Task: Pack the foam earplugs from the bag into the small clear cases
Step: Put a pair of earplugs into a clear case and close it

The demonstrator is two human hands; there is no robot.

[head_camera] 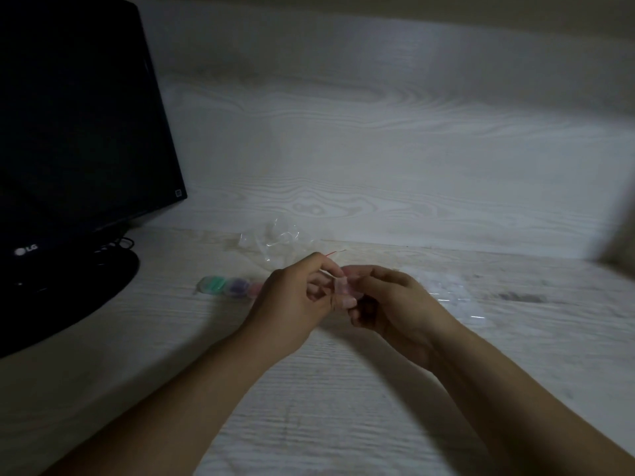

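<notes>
Left hand [292, 297] and right hand [388, 297] both pinch one clear case [343, 290] above the desk [343, 389]; contents unclear. Support the base; press the lid squarely.

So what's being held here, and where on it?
A small clear case, pinched between both hands: left hand fingertips on its left side, right hand on its right. Blur hides the exact grip and any earplug inside.
</notes>
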